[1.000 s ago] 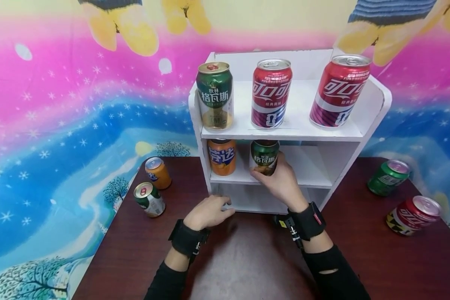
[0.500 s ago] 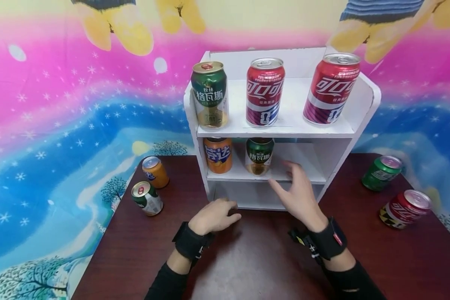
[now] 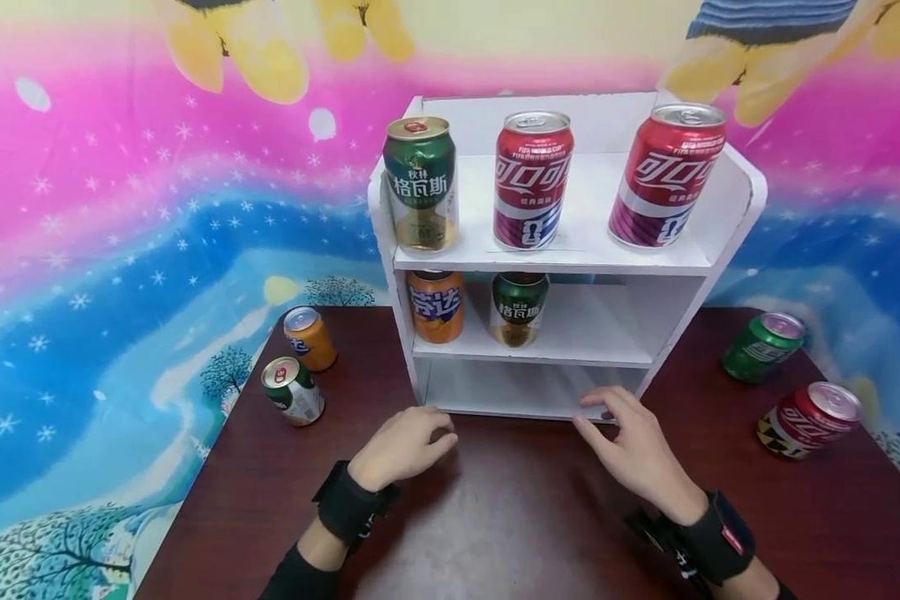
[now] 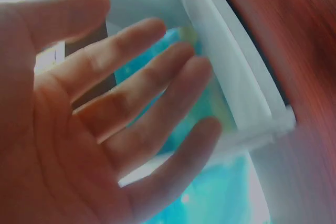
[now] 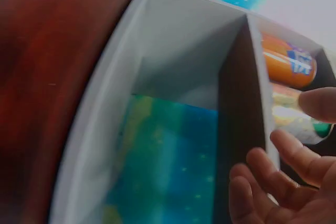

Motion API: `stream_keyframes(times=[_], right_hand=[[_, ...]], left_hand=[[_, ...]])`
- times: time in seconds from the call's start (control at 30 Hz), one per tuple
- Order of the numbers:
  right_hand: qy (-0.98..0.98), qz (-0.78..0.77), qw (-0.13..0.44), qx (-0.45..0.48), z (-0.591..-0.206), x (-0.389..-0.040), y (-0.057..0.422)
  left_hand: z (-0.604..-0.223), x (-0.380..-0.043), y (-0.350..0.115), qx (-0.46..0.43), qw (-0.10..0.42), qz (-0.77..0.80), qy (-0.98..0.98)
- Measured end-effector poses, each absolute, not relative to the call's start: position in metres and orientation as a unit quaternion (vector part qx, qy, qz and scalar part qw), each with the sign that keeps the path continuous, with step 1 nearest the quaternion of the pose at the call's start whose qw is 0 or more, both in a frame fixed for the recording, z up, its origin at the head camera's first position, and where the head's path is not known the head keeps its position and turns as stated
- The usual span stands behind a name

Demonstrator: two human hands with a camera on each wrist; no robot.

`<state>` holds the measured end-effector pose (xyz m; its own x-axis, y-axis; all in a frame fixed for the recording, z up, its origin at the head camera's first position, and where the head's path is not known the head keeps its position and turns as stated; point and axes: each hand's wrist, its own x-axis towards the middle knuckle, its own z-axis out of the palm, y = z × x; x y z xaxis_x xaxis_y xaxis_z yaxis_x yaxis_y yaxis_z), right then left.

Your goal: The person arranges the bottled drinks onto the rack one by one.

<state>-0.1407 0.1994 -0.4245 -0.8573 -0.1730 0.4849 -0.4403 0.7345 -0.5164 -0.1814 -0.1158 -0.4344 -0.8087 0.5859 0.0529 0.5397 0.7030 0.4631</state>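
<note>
My left hand (image 3: 401, 450), holding nothing, hovers over the table before the lower left of a white shelf unit (image 3: 555, 268). Its fingers are loosely spread in the left wrist view. My right hand (image 3: 637, 454) is empty as well, fingers apart, near the right end of the bottom shelf's front edge. A green-and-gold can (image 3: 520, 308) stands upright on the middle shelf, to the right of an orange soda can (image 3: 437, 308). In the right wrist view both the orange can (image 5: 286, 66) and the green-and-gold one (image 5: 289, 111) show beyond the right fingers.
On the top shelf stand a green-and-gold can (image 3: 422, 183) and two red cola cans, one central (image 3: 532, 179), one right (image 3: 667, 175). Table left: an orange can (image 3: 310, 339) and a green-and-white can (image 3: 292, 392). Table right: a green can (image 3: 763, 347) and a red can (image 3: 807, 421).
My right hand has let go of the green-and-gold can on the middle shelf, then moved back, down and to the right. My left hand has drawn slightly back from the unit.
</note>
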Motion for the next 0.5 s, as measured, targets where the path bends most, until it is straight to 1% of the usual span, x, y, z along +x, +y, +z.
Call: stream_keyframes(times=[0.1, 0.2, 0.3, 0.5], right_hand=[[-0.913, 0.325, 0.184, 0.166, -0.432, -0.137, 0.205], [-0.915, 0.324, 0.172, 0.169, -0.438, -0.133, 0.209], [-0.915, 0.324, 0.173, 0.169, -0.442, -0.13, 0.213], [-0.916, 0.318, 0.172, 0.175, -0.448, -0.131, 0.217]], left_hand=[[-0.432, -0.185, -0.127, 0.266, 0.001, 0.228, 0.937], [-0.427, -0.191, -0.143, 0.225, -0.073, 0.236, 0.943], [-0.422, -0.197, -0.164, 0.198, -0.159, 0.272, 0.928], [-0.421, -0.213, -0.211, 0.179, -0.335, 0.31, 0.872]])
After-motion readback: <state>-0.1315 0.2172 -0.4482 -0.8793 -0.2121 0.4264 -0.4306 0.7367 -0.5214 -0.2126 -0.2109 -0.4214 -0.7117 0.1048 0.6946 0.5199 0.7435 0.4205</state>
